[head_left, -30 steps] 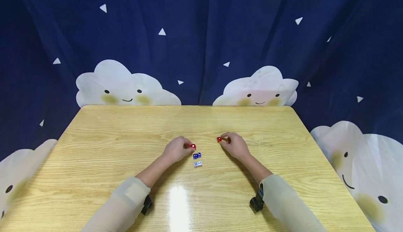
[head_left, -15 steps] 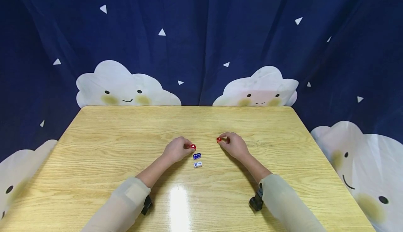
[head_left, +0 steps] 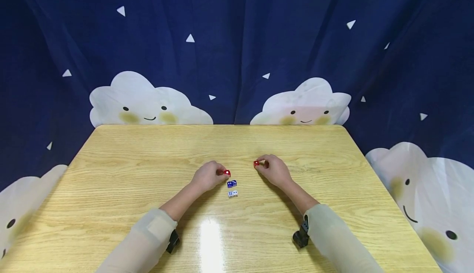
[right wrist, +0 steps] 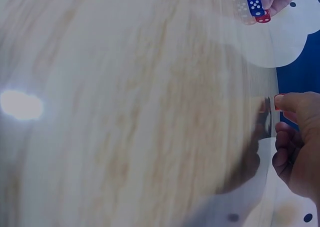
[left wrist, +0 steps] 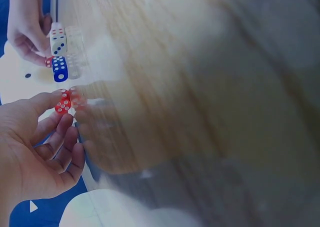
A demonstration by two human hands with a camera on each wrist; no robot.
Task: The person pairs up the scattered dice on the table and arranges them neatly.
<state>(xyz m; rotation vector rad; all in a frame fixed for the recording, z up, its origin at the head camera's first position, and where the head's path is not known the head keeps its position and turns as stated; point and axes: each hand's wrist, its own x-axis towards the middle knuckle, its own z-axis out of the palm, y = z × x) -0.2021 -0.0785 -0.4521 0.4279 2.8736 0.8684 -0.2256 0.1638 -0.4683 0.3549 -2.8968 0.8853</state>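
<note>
Between thumb and finger my left hand (head_left: 208,176) pinches a red die (head_left: 227,173), just beyond a pair of blue dice (head_left: 231,183). Nearer to me, two white dice (head_left: 232,193) sit side by side. Farther right and a bit deeper on the table, my right hand (head_left: 275,170) pinches another red die (head_left: 256,164). In the left wrist view that hand's red die (left wrist: 63,103) shows white dots close over its reflection in the tabletop. My right thumb mostly covers the other red die (right wrist: 278,101) in the right wrist view.
The glossy wooden table (head_left: 129,162) runs back to a dark blue curtain (head_left: 222,38) with white clouds and triangles. A bright light reflection lies on the near tabletop. Black wrist cameras (head_left: 301,236) hang below both sleeves.
My right hand has shifted very slightly left and away with its red die, which is turned a little. The left hand and the blue and white dice have stayed in place.
</note>
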